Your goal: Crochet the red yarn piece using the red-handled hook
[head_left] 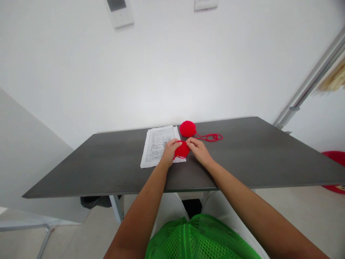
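Observation:
Between my two hands is a small red crocheted or knitted piece (pixel 182 149), held above the printed sheets and the table's front part. My left hand (pixel 170 149) pinches its left side, thumb on top. My right hand (pixel 197 148) grips its upper right edge with fingertips pressed together. Loose red strands hang at the lower edge of the piece. Just behind it sits a red ball of yarn (pixel 187 128), its loose strand (pixel 211 137) looping out to the right on the table. Whether a hook is in either hand, I cannot make out.
Printed paper sheets (pixel 155 147) lie under and left of my left hand on the dark grey table (pixel 256 154). A white wall rises behind the table. A black bag (pixel 95 202) is below on the left, and a red round object (pixel 335 158) stands at the far right.

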Motion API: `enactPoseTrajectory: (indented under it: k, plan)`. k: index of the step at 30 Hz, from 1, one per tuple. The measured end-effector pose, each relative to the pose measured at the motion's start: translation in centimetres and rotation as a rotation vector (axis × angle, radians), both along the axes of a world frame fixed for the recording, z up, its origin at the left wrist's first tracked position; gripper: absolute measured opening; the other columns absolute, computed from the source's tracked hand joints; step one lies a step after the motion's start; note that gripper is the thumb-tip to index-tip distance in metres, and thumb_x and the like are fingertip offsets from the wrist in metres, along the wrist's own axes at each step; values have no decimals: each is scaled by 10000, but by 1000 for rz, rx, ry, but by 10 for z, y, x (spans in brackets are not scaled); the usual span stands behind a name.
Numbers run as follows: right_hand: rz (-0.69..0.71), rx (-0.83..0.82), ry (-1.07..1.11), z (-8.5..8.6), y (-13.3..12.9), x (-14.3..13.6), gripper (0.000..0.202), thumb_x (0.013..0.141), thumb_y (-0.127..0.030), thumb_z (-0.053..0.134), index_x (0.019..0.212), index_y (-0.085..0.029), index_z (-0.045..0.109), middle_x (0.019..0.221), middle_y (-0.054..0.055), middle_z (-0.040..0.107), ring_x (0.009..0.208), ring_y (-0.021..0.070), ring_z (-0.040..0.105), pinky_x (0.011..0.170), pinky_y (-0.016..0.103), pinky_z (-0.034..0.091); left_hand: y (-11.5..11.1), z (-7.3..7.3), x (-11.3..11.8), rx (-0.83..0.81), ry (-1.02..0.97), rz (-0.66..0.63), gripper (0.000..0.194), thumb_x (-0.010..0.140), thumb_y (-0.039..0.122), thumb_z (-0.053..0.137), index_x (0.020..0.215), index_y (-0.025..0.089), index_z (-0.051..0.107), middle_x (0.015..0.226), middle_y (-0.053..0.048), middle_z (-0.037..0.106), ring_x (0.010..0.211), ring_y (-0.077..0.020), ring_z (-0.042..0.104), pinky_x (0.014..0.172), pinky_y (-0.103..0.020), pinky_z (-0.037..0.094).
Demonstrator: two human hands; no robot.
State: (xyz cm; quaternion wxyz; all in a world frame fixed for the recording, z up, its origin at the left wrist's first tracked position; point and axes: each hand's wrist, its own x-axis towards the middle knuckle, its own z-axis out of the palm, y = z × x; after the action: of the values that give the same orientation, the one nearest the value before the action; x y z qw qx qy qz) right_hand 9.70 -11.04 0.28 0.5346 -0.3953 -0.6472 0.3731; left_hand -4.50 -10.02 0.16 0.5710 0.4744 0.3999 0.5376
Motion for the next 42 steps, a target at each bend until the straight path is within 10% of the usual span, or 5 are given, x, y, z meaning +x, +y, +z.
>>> enactPoseTrajectory:
  k: [42]
  plan:
    - [17,7,4,2,-2,-1,162,752,-321,477,647,-202,509,618,-25,473,613,141,435,607,267,348,-1,0,-2,5,-10,-43,204,607,318,668,652,168,537,531,42,559,491,-91,486,505,-211,343]
